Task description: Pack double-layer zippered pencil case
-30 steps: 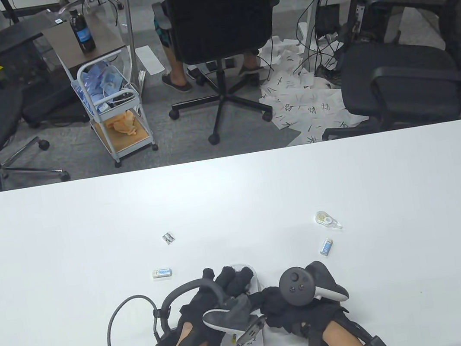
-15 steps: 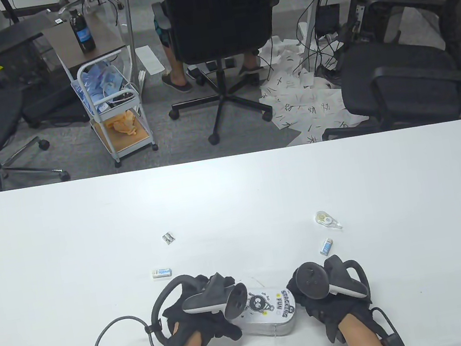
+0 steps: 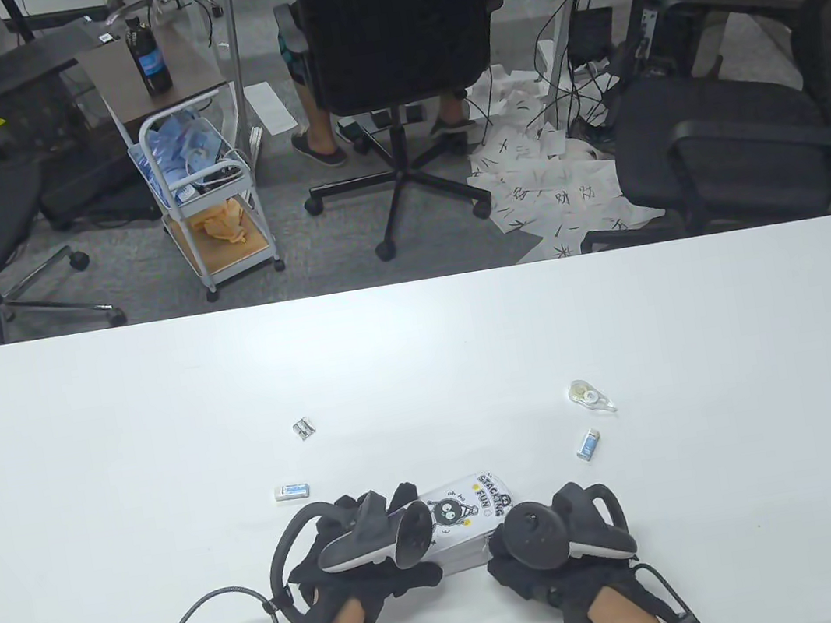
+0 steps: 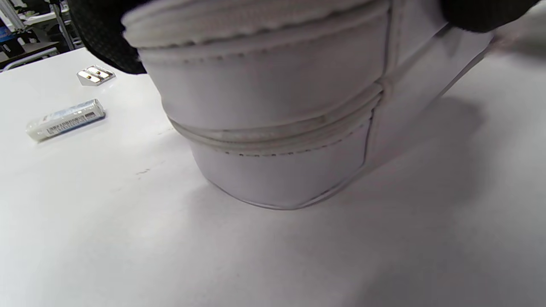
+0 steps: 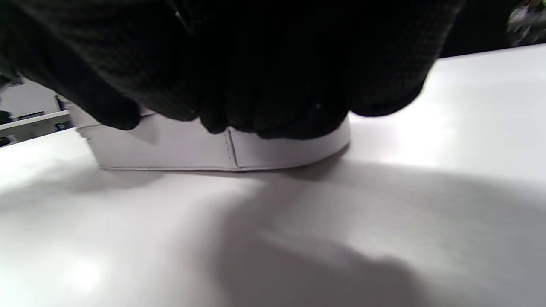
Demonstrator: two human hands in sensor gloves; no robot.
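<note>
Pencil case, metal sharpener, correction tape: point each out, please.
pencil case point(image 3: 463, 513), table view, printed top face.
metal sharpener point(image 3: 303, 428), table view, middle of its body.
correction tape point(image 3: 585, 395), table view, round clear housing.

The pencil case point(image 3: 467, 514) lies on the table point(image 3: 92, 457) between both hands, erasers point(image 3: 292, 491) and sharpener point(image 3: 303, 428) behind.

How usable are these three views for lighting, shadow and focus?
Table view: even light, sharp; the pencil case print is readable. Left wrist view: the case fills the frame, slightly soft, while the eraser and sharpener stay recognisable. Right wrist view: the dark glove of the right hand blocks the top half, with heavy shadow and glare on the table.
</note>
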